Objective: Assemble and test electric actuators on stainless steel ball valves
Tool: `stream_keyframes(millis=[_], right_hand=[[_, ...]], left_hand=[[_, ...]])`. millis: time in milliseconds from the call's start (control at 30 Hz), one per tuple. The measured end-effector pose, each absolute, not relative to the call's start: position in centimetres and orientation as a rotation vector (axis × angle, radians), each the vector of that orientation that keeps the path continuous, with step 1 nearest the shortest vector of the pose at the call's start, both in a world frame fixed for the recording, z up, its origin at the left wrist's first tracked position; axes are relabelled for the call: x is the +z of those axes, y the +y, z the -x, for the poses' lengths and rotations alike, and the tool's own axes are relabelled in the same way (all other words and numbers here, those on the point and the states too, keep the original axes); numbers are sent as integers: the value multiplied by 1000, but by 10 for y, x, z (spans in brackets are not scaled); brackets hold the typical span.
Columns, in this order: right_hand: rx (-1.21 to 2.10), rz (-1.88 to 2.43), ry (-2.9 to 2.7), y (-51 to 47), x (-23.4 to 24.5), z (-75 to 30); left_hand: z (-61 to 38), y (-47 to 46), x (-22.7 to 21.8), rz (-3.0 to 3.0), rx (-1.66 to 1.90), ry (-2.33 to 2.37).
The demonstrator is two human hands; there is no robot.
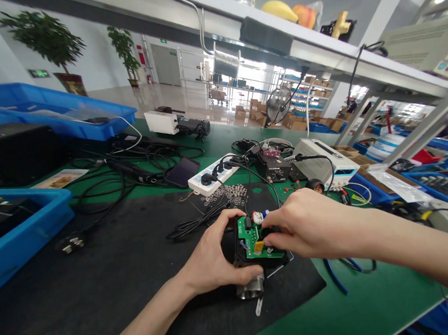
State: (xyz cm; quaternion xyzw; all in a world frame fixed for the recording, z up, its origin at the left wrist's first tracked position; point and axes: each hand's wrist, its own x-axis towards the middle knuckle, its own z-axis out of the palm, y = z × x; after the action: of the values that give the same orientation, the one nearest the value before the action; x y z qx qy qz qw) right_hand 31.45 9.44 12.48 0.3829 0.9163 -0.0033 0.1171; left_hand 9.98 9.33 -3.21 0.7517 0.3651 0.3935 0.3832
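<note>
A green circuit board (248, 237) sits inside a black housing (240, 260) with a metal cylindrical fitting (250, 289) at its near end. My left hand (210, 262) is wrapped round the left side of this housing, thumb along the near edge and fingers at the far side. Over the board's right part, my right hand (299, 226) has thumb and fingertips pinched at a dark component; whether a small piece is between them is hidden. A yellow component (258, 246) stands on the board beside the right thumb. Below the fitting lies a thin light strip (259, 307).
A black mat (140, 284) covers much of the green table. Beyond the hands are scattered metal nuts (233, 194), a white power strip (209, 176), a soldering iron (303, 157) and a bench power supply (322, 161). Blue bins (56, 213) stand at left; a shelf (315, 40) hangs overhead.
</note>
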Motion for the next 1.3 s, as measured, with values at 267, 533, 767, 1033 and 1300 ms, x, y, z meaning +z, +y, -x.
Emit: stream_keyframes(millis=[267, 533, 767, 1033, 1300], right_hand=[[-266, -1244, 2559, 100, 129, -298], [-343, -1245, 2548, 100, 132, -298], [-195, -1176, 2675, 96, 125, -312], [-243, -1372, 2773, 83, 111, -329], [-584, -1478, 2805, 93, 91, -325]], left_hand=[[-100, 93, -32, -1925, 1014, 935], [-99, 93, -30, -1917, 1009, 919], [-97, 94, -29, -1923, 999, 916], [-90, 103, -41, -1792, 1050, 869], [-87, 109, -41, -1720, 1068, 777]])
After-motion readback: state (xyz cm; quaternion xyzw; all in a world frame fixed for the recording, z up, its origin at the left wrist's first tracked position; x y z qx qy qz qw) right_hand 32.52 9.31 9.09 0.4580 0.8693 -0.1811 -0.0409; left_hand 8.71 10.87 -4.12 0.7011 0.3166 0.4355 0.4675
